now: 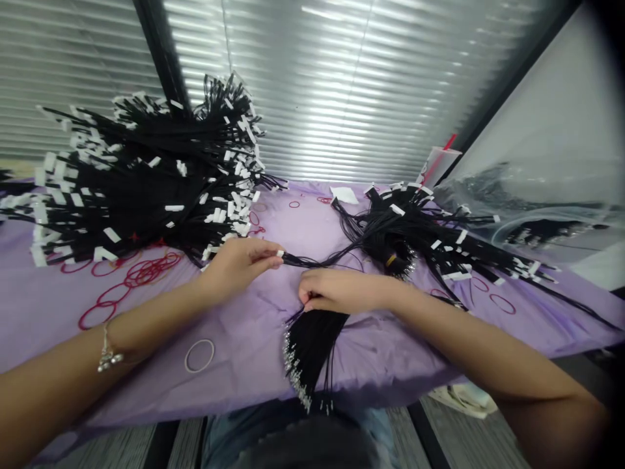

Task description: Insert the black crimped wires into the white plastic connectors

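Observation:
Between thumb and fingers, my left hand (244, 264) pinches the white-tagged end of a few thin black cords (312, 262), which stretch right toward a pile. My right hand (342, 291) is closed on a fanned bundle of black cords (319, 345) near the table's front edge; its silver tips point down and left. Behind my left hand lies a large heap of black cords with white tags (141, 189). Another pile of tagged black cords (415, 228) spreads beyond my right hand, with a coiled, yellow-banded bundle (393, 256) at its near side.
Red rubber bands (146, 272) lie on the purple table cover (234, 352), near a pale band (199, 355). A cup with a red straw (439, 164) and clear plastic bags (537, 208) stand at the back right. Blinds (303, 98) rise behind the table.

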Demonstrator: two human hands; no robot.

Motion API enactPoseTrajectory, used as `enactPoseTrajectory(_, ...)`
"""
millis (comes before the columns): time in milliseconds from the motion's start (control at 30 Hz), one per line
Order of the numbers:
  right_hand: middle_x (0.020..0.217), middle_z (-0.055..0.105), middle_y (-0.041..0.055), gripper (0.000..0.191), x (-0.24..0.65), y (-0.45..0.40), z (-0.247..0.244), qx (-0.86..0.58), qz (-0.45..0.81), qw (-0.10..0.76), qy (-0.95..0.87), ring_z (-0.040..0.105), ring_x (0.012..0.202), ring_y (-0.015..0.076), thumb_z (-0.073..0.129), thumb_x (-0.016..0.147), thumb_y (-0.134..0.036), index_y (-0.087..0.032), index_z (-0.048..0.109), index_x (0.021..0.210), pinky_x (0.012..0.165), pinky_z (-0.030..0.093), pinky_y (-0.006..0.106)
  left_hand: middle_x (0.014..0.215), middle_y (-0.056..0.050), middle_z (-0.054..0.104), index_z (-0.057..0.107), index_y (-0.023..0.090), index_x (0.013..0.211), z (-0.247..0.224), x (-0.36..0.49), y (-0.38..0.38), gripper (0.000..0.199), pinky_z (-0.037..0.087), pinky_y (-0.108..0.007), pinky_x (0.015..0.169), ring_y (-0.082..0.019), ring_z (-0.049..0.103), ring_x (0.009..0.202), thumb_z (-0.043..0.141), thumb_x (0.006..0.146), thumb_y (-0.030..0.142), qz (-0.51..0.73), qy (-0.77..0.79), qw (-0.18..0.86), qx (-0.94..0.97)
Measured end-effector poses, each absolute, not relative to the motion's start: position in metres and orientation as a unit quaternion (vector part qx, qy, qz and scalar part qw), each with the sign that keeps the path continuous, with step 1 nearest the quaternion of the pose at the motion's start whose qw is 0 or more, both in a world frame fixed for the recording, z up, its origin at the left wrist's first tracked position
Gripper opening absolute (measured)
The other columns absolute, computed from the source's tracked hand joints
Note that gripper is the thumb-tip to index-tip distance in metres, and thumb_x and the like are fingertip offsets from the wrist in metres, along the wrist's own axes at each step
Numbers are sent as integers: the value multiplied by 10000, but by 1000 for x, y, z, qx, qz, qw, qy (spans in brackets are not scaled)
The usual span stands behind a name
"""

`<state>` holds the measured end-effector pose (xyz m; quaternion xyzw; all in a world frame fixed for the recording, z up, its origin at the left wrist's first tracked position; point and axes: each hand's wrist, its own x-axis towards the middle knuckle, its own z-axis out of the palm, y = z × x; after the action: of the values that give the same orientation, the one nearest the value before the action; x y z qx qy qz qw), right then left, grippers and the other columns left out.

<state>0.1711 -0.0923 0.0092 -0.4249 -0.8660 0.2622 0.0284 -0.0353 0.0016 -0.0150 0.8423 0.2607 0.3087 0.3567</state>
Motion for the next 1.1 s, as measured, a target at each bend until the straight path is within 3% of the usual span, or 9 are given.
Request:
enactPoseTrajectory(67,888,624,36,149,168,-100,10,-474,268,77,-835,523,765,84,490,897,-267,-142,570,885,720,401,208,815,-16,742,714,172,884,-16,-34,-1,167,539,-256,745,-167,703,789,642,794,293,305,262,407,820)
enactPoseTrajectory(200,780,661,15,122,160,-109,8,-510,408,225,-724,575,682,73,533,861,-265,-145,549,847,666,432,197,878,-36,736,691,166,931,-17,-31,-5,210,559,-322,825,-177,702,822,655,784,311,323,275,459,781)
enactPoseTrajectory(300,767,655,18,141,155,-108,4,-502,404,303,-702,564,677,68,569,827,-262,-131,612,859,660,433,196,872,-40,731,676,156,914,-13,-27,-11,237,562,-358,859,-184,703,825,699,761,335,317,289,527,734)
enactPoseTrajectory(467,717,596,-10,157,156,-107,4,-484,382,380,-689,474,629,35,581,805,-244,-121,660,862,623,390,174,798,-28,730,697,158,836,-3,-22,-27,257,569,-250,763,-133,685,704,805,669,322,301,320,629,642)
enactPoseTrajectory(700,621,523,-48,132,167,-105,17,-484,454,415,-622,419,558,18,663,726,-226,-103,614,735,536,322,161,816,14,713,731,178,834,-14,-24,-30,208,558,-177,738,-81,660,721,827,661,244,315,348,716,516)
enactPoseTrajectory(900,556,480,-51,157,177,-100,16,-570,374,388,-620,362,515,20,597,743,-240,-105,606,664,489,265,172,735,-24,719,769,161,805,-12,-20,-31,213,546,-140,625,-82,642,641,849,625,243,293,316,754,496)
enactPoseTrajectory(1100,540,508,-41,162,172,-104,7,-574,318,394,-644,351,499,21,585,739,-247,-115,658,679,473,253,168,767,-41,741,781,180,805,-16,-19,-32,200,564,-150,640,-96,666,659,847,627,240,286,320,749,505)
